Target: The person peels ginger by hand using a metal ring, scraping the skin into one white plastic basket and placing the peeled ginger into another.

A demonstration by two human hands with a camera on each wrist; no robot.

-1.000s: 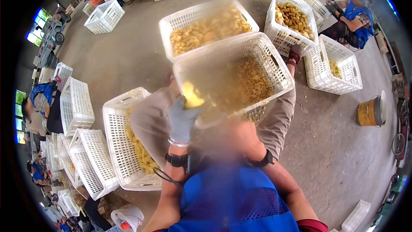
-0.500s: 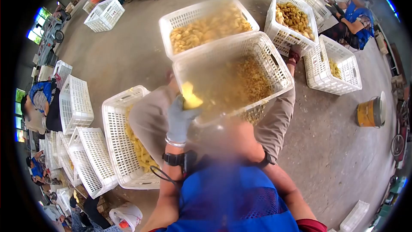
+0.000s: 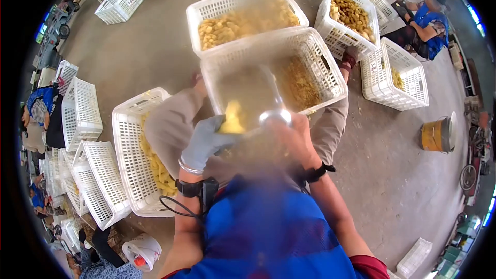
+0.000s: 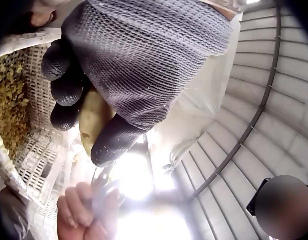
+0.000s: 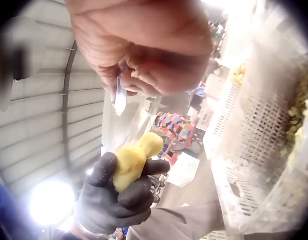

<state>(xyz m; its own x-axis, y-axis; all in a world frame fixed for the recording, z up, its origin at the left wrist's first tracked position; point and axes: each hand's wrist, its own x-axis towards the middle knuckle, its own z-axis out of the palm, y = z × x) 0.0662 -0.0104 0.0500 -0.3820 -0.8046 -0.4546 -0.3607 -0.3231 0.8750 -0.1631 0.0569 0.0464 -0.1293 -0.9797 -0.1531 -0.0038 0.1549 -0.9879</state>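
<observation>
A person's gloved left hand [image 3: 205, 140] pinches a knobbly, peeled-looking piece of ginger [image 3: 233, 119] between thumb and fingers, at the near left part of a white plastic crate [image 3: 331, 70] with brown-yellow scraps [image 3: 302, 83] in it. The ginger lies to the left of the bare right hand [image 3: 295, 137], its long axis pointing up and away from the body, knobbed end clear of the glove. The right fingers curl tightly round a small pale-bladed tool [image 5: 121, 100], its blade aimed toward the ginger, with a gap between.
</observation>
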